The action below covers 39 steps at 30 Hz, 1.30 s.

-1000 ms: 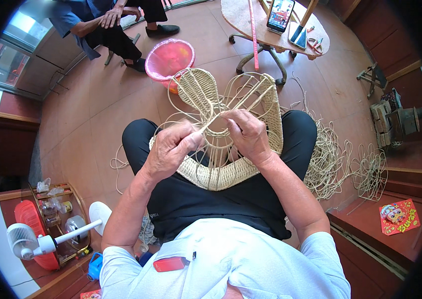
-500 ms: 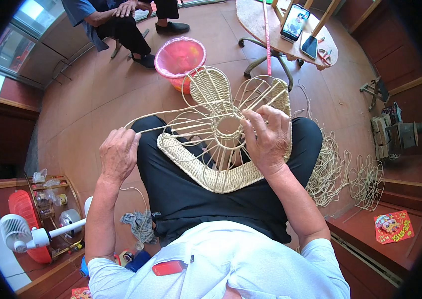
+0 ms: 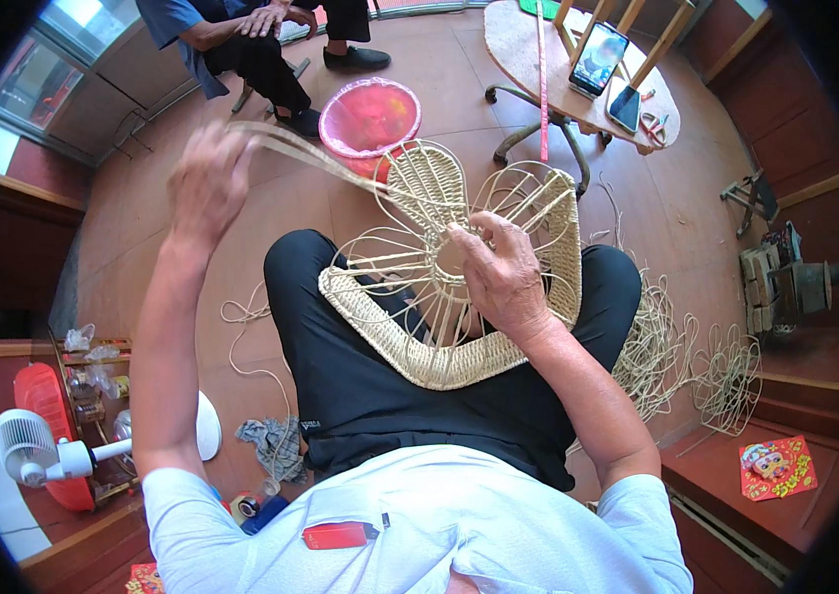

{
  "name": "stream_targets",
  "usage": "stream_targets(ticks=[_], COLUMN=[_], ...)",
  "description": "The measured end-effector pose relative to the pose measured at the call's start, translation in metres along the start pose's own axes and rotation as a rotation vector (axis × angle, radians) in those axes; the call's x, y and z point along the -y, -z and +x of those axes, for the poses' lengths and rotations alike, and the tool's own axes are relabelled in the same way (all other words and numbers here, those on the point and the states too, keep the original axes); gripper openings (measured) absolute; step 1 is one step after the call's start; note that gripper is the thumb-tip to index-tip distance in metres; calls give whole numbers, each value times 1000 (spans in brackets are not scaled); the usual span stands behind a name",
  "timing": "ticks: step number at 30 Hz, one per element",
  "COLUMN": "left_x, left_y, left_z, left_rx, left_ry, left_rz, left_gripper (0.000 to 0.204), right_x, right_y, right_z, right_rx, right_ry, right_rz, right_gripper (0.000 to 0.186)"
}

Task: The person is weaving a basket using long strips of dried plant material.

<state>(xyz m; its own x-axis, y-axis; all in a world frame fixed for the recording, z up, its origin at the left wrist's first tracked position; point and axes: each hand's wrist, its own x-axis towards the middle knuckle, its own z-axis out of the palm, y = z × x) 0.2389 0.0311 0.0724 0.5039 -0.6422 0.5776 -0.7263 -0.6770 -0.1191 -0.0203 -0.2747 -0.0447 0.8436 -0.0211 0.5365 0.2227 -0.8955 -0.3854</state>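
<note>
A straw-coloured woven piece (image 3: pixel 439 371) rests across my thighs. It has a thick V-shaped woven border, a petal-shaped lobe at the far side, and thin spokes running to a round ring in the middle. My right hand (image 3: pixel 504 277) is closed at the ring's right edge, thumb and fingertips pinching the weave where spokes meet. My left hand (image 3: pixel 209 183) is raised at the upper left, somewhat blurred, with its fingers closed on a cord (image 3: pixel 315 153). From there the cord stretches, smeared by motion, down to the lobe's base.
Loose cord (image 3: pixel 662 346) lies in tangled heaps right of my knee. A red bin (image 3: pixel 370 119) with a pink liner stands beyond the woven piece, near a seated person (image 3: pixel 261 59). A wheeled table (image 3: pixel 519 49) holds phones and scissors. At left is a white fan (image 3: pixel 28 445).
My left hand has swung up and away from beside my left knee, drawing the cord toward the far left. My right hand has shifted slightly left along the ring.
</note>
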Motion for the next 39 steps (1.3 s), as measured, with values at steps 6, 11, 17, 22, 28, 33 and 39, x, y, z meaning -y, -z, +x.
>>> stream_targets(ticks=[6,11,17,22,28,33,39], left_x=[-30,-62,-137,-209,-232,-234,-230], left_y=[-60,-78,-33,-49,-67,-74,-70], left_z=[114,135,42,-13,-2,2,-9], left_rx=[-155,-153,145,138,236,314,293], left_ry=[-157,-87,435,425,500,601,528], left_rz=[67,-66,-864,-836,-476,-544,-688], left_gripper=[26,23,43,83,100,101,94], right_x=[-4,3,-1,-2,-1,-1,0], right_y=[-13,-10,-8,-8,-11,-11,-9], right_z=[-3,0,2,2,1,0,-3], right_rx=[-36,-33,-60,-22,-41,-41,-75], right_ry=[13,16,-5,1,-3,-6,8], right_rz=[-23,-64,-5,-30,1,-3,10], right_gripper=[46,46,46,42,43,43,41])
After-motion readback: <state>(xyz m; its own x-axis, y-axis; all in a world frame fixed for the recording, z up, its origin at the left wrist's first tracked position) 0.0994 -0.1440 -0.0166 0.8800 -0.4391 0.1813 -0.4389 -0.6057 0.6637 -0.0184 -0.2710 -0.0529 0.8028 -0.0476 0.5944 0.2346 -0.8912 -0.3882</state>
